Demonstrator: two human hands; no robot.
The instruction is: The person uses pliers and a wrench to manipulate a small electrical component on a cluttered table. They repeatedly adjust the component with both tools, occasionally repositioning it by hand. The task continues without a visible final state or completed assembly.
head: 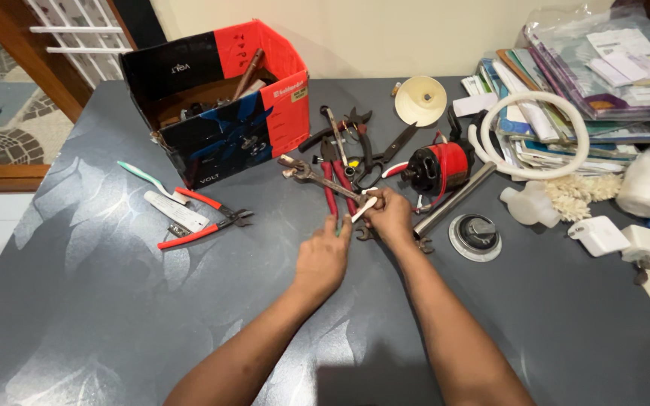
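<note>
My right hand [390,219] grips a long metal wrench [311,175] near its lower end, and the wrench lies slanted up to the left over the grey table [99,301]. A thin white strip [365,208] runs from my right fingers down to my left hand [323,257], whose fingertips pinch its lower end. Red-handled pliers [330,188] lie under the wrench, just above both hands.
A black and red cardboard box [223,105] of tools stands at the back left. Red-handled cutters [203,219], a white flat tool [174,210] and a toothbrush [143,176] lie left. A red motor [444,165], metal tube [453,200], round lid [475,237], white hose [536,135] and stacked papers [596,83] are right.
</note>
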